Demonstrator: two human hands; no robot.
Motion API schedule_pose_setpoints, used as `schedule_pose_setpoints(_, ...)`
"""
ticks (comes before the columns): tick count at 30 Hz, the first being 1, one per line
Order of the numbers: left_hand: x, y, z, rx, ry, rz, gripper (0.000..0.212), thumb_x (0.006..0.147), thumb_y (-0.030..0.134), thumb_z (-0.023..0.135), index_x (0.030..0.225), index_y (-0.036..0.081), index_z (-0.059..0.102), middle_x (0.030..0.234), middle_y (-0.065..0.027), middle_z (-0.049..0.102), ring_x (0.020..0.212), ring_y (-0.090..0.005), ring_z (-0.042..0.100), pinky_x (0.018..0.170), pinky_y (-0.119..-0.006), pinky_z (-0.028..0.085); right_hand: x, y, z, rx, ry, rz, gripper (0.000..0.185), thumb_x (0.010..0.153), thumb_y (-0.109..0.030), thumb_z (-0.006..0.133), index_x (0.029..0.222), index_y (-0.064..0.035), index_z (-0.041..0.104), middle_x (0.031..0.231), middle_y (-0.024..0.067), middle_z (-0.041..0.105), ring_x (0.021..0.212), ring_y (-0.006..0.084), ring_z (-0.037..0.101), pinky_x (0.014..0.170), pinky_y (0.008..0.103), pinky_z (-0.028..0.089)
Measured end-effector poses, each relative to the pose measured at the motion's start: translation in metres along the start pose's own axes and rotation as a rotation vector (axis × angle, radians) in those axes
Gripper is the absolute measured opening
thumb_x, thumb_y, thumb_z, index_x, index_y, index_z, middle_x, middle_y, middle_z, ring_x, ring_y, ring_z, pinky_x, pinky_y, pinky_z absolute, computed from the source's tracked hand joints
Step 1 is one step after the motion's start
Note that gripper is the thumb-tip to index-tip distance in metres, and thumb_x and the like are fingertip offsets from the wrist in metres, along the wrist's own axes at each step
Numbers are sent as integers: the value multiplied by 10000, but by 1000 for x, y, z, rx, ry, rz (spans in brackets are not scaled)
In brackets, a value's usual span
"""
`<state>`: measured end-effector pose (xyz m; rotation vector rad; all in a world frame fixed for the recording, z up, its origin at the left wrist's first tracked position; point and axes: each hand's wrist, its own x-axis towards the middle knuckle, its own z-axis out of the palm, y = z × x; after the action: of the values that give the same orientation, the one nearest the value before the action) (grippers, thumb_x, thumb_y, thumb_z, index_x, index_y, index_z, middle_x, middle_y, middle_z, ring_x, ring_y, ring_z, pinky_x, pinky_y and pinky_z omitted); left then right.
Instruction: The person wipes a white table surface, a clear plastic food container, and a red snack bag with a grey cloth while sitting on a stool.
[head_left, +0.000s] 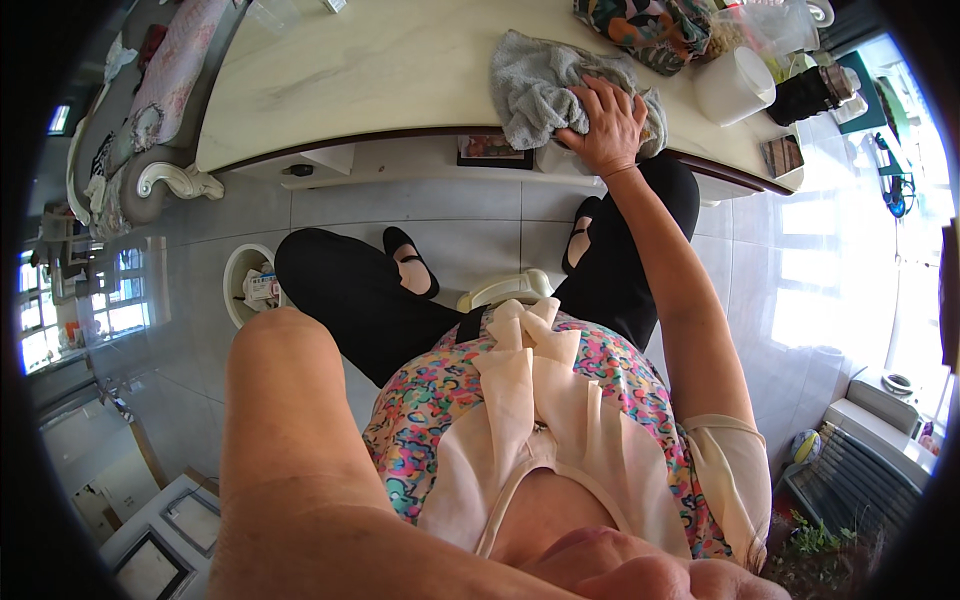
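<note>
My right hand (611, 124) lies palm down on a crumpled grey terry towel (536, 90), its fingers slightly spread over the folds. The towel rests at the near edge of a cream marble-look tabletop (352, 75), and part of it hangs over the dark rim. My left hand is out of view; the bent left arm (289, 405) rises close to the camera. Just right of the towel stand a white lidded container (733, 86) and a black flask (810, 94). Behind the towel sits a patterned fabric bag (652, 30).
A flat rectangular object with a dark face (782, 156) lies at the table's right end. Under the tabletop is a lower shelf (405, 161). On the tiled floor, a waste bin (232, 281) stands by my left knee. A carved sofa arm (180, 180) is at left.
</note>
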<state>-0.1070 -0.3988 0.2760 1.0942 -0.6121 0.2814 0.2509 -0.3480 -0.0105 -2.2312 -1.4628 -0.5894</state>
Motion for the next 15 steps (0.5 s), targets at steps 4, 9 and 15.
schedule_pose_setpoints(4, -1, 2, 1, -15, 16, 2, 354, 991, 394, 441, 1108, 87, 573, 1096, -111, 620, 1040, -277, 585, 941, -417, 460, 0, -2, 0, 20, -4, 1, 667, 702, -567, 726, 1286, -267, 607, 1376, -23, 555, 1328, 255, 469, 1132, 552, 226)
schedule_pose_setpoints(9, -3, 3, 1, -39, 27, 0, 323, 990, 374, 454, 1082, 91, 579, 1084, -104, 617, 1034, -269, 585, 941, -409, 459, -1, 0, 3, -9, 13, -12, 676, 677, -593, 770, 1250, -271, 612, 1362, -22, 560, 1314, 239, 477, 1131, 559, 229)
schedule_pose_setpoints(15, -3, 8, 1, -53, 47, -20, 288, 988, 351, 470, 1050, 95, 587, 1070, -96, 614, 1027, -259, 585, 941, -400, 459, 0, 0, 1, 1, 18, -9, 667, 678, -563, 783, 1254, -270, 618, 1361, -27, 563, 1310, 235, 481, 1131, 551, 229)
